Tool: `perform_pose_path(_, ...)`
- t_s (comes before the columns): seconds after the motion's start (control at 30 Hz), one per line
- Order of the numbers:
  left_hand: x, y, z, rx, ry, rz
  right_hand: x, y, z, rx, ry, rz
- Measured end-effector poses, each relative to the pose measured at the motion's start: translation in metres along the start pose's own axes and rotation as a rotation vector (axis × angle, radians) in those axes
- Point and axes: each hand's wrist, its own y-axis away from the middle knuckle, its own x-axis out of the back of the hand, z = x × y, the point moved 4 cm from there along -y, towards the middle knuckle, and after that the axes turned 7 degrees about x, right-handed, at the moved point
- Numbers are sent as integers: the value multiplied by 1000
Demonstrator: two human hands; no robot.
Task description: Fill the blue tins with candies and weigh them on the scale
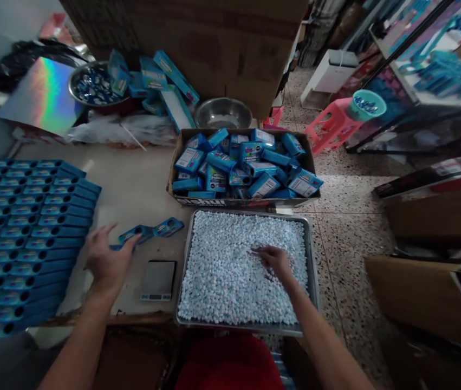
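My left hand (106,260) is slightly blurred, its thumb and fingers apart, with nothing between them. It hovers beside a few small blue candy boxes (168,227) that lie on the table; the thumb overlaps the nearest one in view. My right hand (274,260) is over a metal tray (310,260) filled with small pale blue and white candies (230,271). Its fingers are drawn together at the candy surface; what they hold, if anything, is too small to make out. A digital scale (159,279) sits between my left hand and the tray.
Rows of blue boxes (19,233) stand at the left. Behind the tray, a cardboard carton (173,187) holds many more boxes. A metal bowl (223,115) and a bowl of wrapped sweets (96,86) are farther back. A pink stool (331,124) stands right.
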Motion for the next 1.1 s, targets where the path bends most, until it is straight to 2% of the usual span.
perform_pose_path(0.03,-10,-14,34,-122,8,54,-21,-9,3,-6,-24,-33)
perform_pose_path(0.1,-47,-43,113,-409,68,-73,-50,-22,8,-23,-78,-85)
perform_pose_path(0.13,-69,-56,152,-510,81,-137,-57,-25,10,-35,-108,-106)
perform_pose_path(0.2,-114,-76,224,-751,38,-267,-57,-25,12,-64,-171,-135)
perform_pose_path(0.27,-150,-91,271,-840,-15,-332,-45,-18,13,-94,-227,-151)
perform_pose_path(0.33,-169,-101,291,-879,-36,-356,-28,-5,13,-118,-274,-161)
perform_pose_path(0.37,-169,-103,292,-881,-27,-348,-20,3,11,-125,-295,-165)
perform_pose_path(0.43,-151,-103,283,-857,31,-300,-3,19,4,-132,-333,-167)
perform_pose_path(0.57,-72,-77,241,-754,135,-219,29,53,-32,-118,-386,-168)
perform_pose_path(0.63,-42,-50,216,-730,114,-277,42,68,-59,-107,-396,-188)
perform_pose_path(0.67,-34,-35,203,-718,98,-332,47,74,-73,-101,-393,-200)
perform_pose_path(0.73,-31,-7,178,-675,81,-439,52,82,-99,-88,-369,-220)
perform_pose_path(0.83,-47,27,149,-591,107,-550,46,80,-122,-73,-310,-243)
perform_pose_path(0.97,-68,52,136,-542,121,-630,26,58,-121,-41,-233,-250)
perform_pose_path(1.1,-73,63,132,-582,55,-664,9,40,-117,37,-66,-227)
